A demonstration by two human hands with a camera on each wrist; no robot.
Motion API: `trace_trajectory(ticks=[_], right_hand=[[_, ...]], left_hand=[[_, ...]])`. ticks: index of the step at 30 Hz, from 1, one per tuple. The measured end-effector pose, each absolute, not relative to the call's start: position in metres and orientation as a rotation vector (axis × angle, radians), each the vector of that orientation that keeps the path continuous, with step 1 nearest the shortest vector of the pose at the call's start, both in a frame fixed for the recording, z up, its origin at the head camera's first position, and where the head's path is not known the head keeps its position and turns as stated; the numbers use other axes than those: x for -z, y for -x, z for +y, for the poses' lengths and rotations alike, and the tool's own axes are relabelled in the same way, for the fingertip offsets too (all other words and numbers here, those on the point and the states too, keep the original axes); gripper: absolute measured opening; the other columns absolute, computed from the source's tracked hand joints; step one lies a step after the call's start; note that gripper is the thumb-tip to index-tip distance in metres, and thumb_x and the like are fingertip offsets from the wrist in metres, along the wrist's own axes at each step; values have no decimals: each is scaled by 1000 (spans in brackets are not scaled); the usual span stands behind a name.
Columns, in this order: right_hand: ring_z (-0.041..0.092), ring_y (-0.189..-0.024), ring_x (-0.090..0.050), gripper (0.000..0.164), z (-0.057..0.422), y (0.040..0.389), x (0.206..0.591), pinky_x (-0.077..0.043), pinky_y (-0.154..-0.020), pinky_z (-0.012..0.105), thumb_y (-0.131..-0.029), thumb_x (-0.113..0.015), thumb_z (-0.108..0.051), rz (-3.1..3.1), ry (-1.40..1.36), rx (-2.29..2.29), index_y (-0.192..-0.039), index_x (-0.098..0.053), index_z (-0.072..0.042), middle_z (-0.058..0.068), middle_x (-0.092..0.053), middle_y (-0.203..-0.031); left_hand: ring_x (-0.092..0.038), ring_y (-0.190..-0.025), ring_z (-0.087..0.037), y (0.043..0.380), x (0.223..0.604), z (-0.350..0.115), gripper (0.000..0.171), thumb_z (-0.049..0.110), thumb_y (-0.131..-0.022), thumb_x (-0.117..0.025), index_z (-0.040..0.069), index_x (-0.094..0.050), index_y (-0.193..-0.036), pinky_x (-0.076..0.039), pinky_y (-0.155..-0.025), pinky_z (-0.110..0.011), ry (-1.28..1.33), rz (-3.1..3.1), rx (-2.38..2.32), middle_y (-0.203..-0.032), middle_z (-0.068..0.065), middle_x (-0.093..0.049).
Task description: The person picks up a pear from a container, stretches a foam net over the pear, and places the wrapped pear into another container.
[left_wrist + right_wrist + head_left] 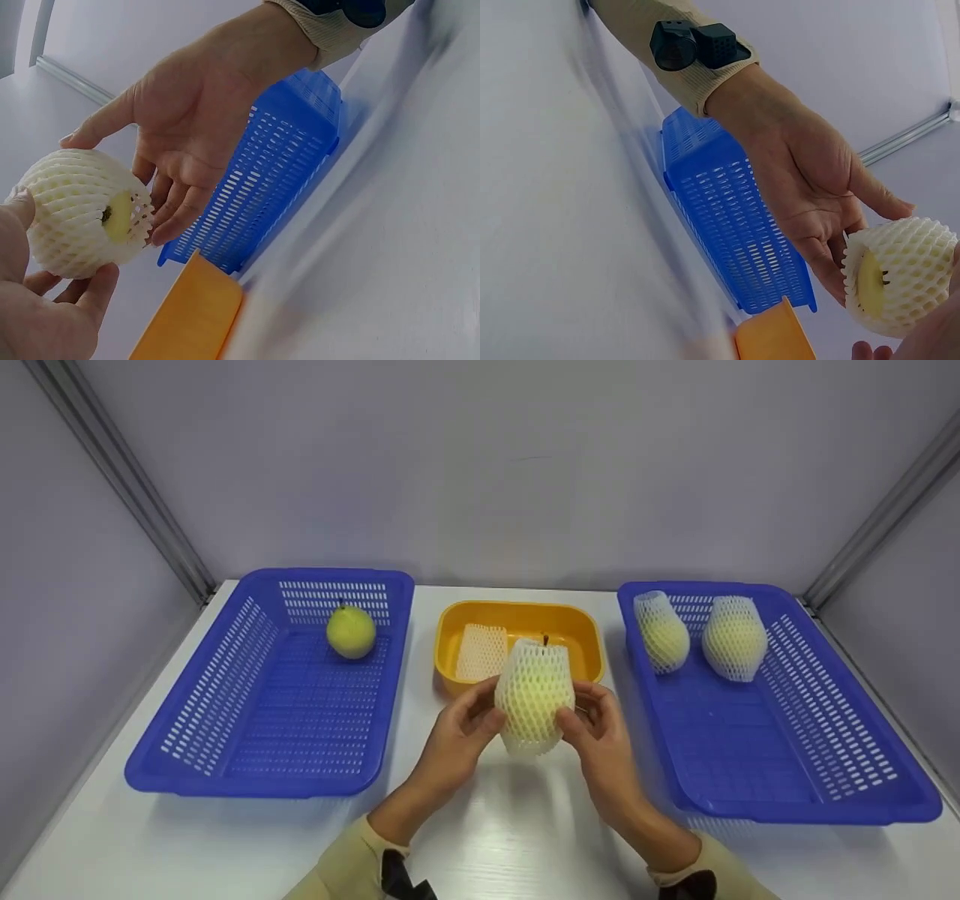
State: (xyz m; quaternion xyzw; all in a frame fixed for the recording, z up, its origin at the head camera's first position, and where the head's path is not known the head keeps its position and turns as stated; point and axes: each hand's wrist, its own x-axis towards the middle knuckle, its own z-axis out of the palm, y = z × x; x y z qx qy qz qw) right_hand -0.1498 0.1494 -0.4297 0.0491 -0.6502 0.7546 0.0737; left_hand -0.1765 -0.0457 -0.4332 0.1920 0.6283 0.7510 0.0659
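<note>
Both hands hold a pear in a white foam net (pixel 535 701) upright above the table, stem poking out at the top. My left hand (pixel 457 739) grips its left side, thumb in front and fingers behind; my right hand (pixel 606 750) grips the right side likewise. In the left wrist view, the pear's dark-spotted bottom end shows through the net's lower opening, between the left hand (pixel 49 300) and the right hand (pixel 202 112). In the right wrist view, the netted pear (pixel 907 274) lies beside the left hand's (pixel 802 165) thumb and fingers; the right hand (pixel 934 334) is partly cut off.
Behind the hands stands a yellow-orange bowl (pixel 517 610) with a flat foam net (pixel 482 651) inside. A blue basket (pixel 296 712) at left holds one bare pear (pixel 351 631). Another blue basket (pixel 739 750) at right holds two netted pears, one left (pixel 661 634) and one right (pixel 735 639).
</note>
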Motion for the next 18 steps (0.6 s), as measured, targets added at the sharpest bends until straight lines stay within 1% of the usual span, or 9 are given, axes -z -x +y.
trace_trajectory(ticks=[3,6,10,12,15,18], right_hand=[[23,-111,-59,35,149,149,429,-53,-93,30,-104,-58,-11,-1946,-149,-2245,-134,-42,-2,14,-55,-127],[23,-113,-58,36,150,148,429,-53,-96,30,-104,-58,-13,-1950,-194,-2252,-134,-43,-1,14,-56,-128],[20,-122,-56,49,149,147,430,-49,-103,28,-102,-64,-18,-1950,-253,-2299,-140,-39,2,16,-54,-136],[20,-125,-55,54,149,147,430,-47,-106,28,-101,-66,-17,-1956,-255,-2317,-142,-37,3,17,-52,-140],[22,-127,-55,53,149,148,431,-47,-106,29,-100,-66,-12,-1965,-233,-2325,-143,-38,3,17,-51,-141],[23,-126,-54,50,149,149,430,-48,-104,28,-99,-67,-11,-1986,-195,-2274,-141,-43,2,15,-53,-138]], left_hand=[[-53,-130,-28,177,432,-47,56,25,-104,-58,-6,-43,-148,-49,-106,-34,-562,1909,-2287,-143,-20,-53],[-53,-129,-29,177,432,-47,54,20,-104,-61,-6,-44,-148,-47,-107,-34,-553,1916,-2299,-142,-19,-53],[-48,-137,-31,177,432,-45,65,25,-101,-65,-5,-39,-152,-42,-113,-36,-556,1902,-2252,-149,-20,-49],[-46,-139,-32,176,432,-44,71,29,-100,-65,-6,-35,-153,-41,-113,-37,-576,1883,-2225,-151,-21,-46],[-45,-141,-32,175,433,-45,76,33,-99,-64,-7,-32,-154,-41,-114,-36,-604,1858,-2215,-152,-23,-44],[-46,-139,-33,175,433,-46,74,31,-99,-66,-8,-34,-153,-41,-113,-36,-616,1831,-2252,-151,-24,-46]])
